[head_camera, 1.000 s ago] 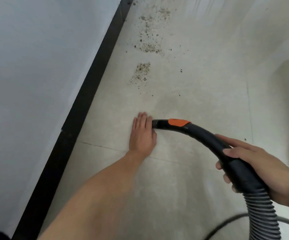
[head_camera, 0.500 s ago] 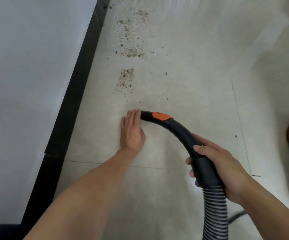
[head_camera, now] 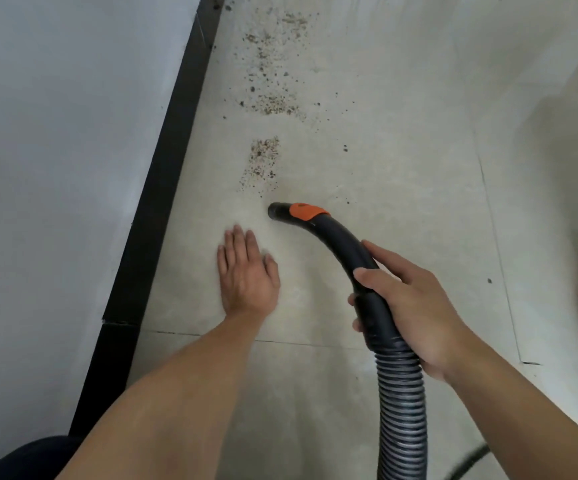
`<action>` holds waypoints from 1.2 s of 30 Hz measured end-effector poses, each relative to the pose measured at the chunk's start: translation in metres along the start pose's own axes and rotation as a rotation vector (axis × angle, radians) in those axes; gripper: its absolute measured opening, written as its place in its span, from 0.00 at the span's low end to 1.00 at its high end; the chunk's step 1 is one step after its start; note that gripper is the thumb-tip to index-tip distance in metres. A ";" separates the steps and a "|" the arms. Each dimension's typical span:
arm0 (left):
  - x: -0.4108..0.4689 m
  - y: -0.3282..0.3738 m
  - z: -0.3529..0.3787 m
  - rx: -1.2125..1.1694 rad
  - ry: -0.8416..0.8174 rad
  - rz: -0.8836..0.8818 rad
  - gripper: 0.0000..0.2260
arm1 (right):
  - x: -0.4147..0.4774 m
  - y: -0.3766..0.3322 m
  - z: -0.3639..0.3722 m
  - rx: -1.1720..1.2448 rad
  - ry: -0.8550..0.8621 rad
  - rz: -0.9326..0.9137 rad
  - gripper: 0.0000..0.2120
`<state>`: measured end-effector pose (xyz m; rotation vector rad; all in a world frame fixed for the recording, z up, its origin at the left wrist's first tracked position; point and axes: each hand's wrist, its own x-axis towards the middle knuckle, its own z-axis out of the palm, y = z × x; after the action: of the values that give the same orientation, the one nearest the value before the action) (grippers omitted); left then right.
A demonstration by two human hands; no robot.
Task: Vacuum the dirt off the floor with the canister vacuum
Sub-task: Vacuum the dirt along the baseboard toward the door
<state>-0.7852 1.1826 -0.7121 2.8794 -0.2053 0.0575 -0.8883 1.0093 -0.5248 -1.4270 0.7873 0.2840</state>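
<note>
A right hand [head_camera: 415, 306] wraps the curved vacuum handle [head_camera: 343, 244], its nozzle mouth just short of a dirt patch [head_camera: 261, 161]; the left hand [head_camera: 246, 275] lies flat, fingers spread, on pale floor tiles [head_camera: 401, 168] beside a black skirting board [head_camera: 163, 188].

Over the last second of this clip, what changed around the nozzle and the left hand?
The nozzle has swung forward, away from the left hand, toward the nearest dirt patch; earlier its mouth sat against that hand's fingers, and now there is a clear gap. The left hand remains flat on the floor. The right hand keeps its grip on the hose handle. The dirt patches look untouched.
</note>
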 end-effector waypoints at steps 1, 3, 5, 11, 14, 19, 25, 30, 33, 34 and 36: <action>0.000 0.000 0.000 0.006 -0.005 0.000 0.27 | 0.001 -0.001 0.000 -0.016 0.029 -0.015 0.22; 0.001 0.001 0.000 0.018 -0.021 0.007 0.27 | -0.003 -0.004 -0.011 -0.047 0.104 -0.037 0.22; 0.002 -0.001 0.000 0.023 -0.034 0.006 0.27 | -0.011 -0.005 -0.022 -0.068 0.133 -0.027 0.22; 0.002 -0.003 0.001 0.043 -0.023 0.026 0.25 | -0.040 0.010 -0.033 -0.030 0.092 0.049 0.21; 0.001 -0.001 0.004 0.046 -0.025 0.029 0.23 | -0.066 0.028 -0.045 -0.050 0.153 0.063 0.22; -0.022 0.037 0.009 -0.017 -0.067 0.031 0.22 | -0.115 0.058 -0.066 -0.044 0.287 0.100 0.21; -0.038 0.071 0.019 -0.046 -0.087 0.082 0.24 | -0.137 0.076 -0.113 0.016 0.590 0.089 0.23; -0.038 0.074 0.023 -0.036 -0.054 0.084 0.24 | -0.134 0.081 -0.139 0.104 0.672 0.083 0.24; -0.038 0.072 0.024 -0.041 -0.060 0.089 0.24 | -0.126 0.078 -0.138 0.122 0.650 0.071 0.24; -0.038 0.070 0.024 -0.043 -0.060 0.098 0.24 | -0.125 0.077 -0.137 0.115 0.623 0.071 0.24; -0.038 0.064 0.023 -0.045 -0.057 0.138 0.24 | -0.128 0.073 -0.133 0.083 0.536 0.084 0.22</action>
<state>-0.8314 1.1202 -0.7204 2.8204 -0.4108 -0.0044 -1.0679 0.9300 -0.4926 -1.4079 1.2806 -0.0767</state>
